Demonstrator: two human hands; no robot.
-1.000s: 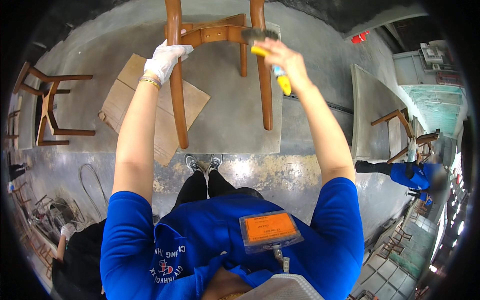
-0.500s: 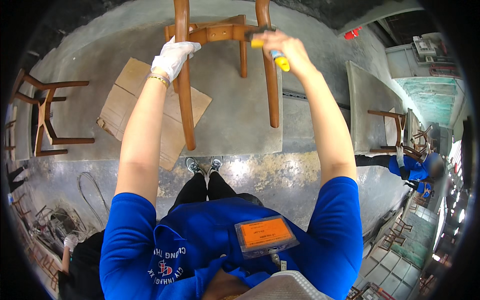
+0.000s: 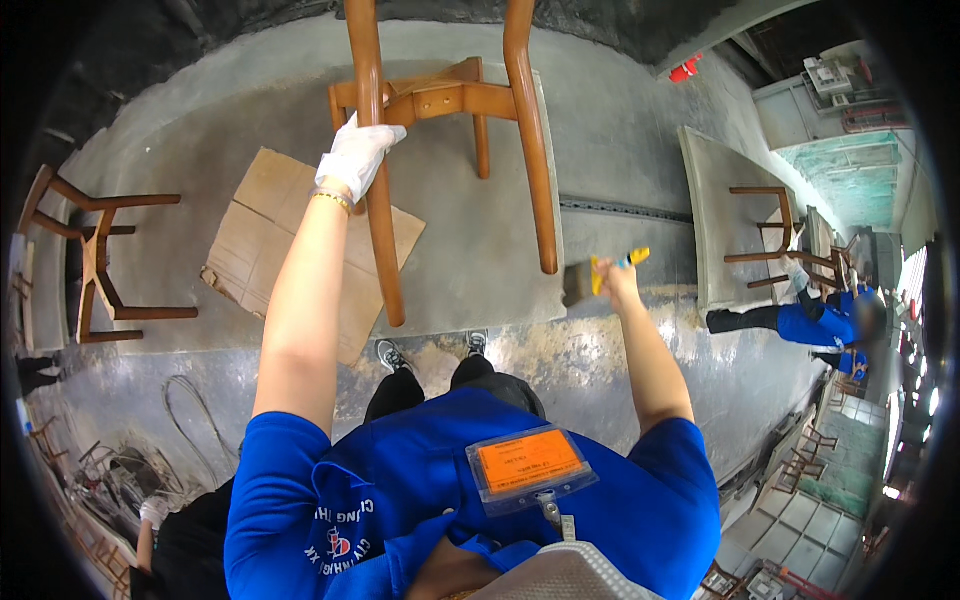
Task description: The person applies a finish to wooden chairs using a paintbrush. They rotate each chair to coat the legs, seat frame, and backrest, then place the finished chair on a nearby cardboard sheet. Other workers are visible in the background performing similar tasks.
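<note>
My left hand [image 3: 362, 156], in a white glove, is closed around a leg of the brown wooden chair frame [image 3: 455, 100], just below its crossrail. Out to the right, past the edge of the grey table, my bare right hand [image 3: 616, 280] grips a paintbrush [image 3: 597, 277] with a yellow handle and dark, wide bristles pointing left. The brush is apart from the chair frame. Two of the frame's long legs reach toward me, and its upper part runs out of the picture at the top.
A flattened cardboard sheet [image 3: 262, 235] lies on the grey table [image 3: 480, 260] under the chair frame. Another wooden frame [image 3: 95, 255] stands at the left. On the right, a co-worker in blue [image 3: 815, 320] handles frames beside a second table [image 3: 715, 220]. A hose [image 3: 195, 410] lies on the floor.
My right hand has drawn the paintbrush away from the chair frame's rail, down and to the right. My left hand keeps its hold on the leg. My feet have moved apart.
</note>
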